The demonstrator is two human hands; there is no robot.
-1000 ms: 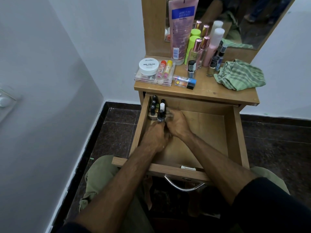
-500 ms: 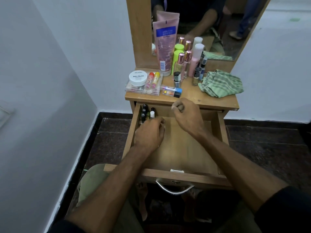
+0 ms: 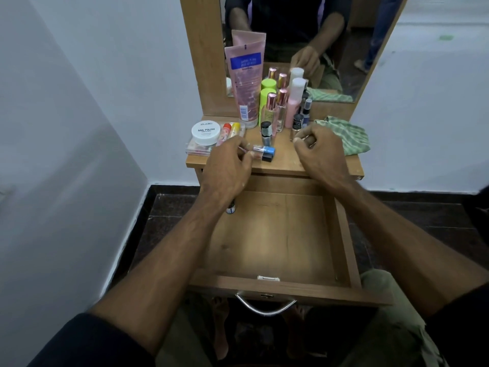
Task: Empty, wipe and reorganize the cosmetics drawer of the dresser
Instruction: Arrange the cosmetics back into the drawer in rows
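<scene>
- Left hand (image 3: 227, 168) hovers over the dresser surface (image 3: 285, 165), fingers curled at a blue-capped tube (image 3: 264, 151); grip unclear.
- Right hand (image 3: 321, 149) fingers curled, holding nothing visible.
- Drawer (image 3: 277, 234) pulled out below.

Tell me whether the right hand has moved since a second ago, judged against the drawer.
Yes. The right hand has risen out of the open drawer, where it was beside the small bottles, and now hovers over the dresser top near the green cloth.

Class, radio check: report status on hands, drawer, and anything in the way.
Left hand pinching a small bottle on the dresser top. Right hand curled beside the cloth. Drawer open, nearly bare.
</scene>
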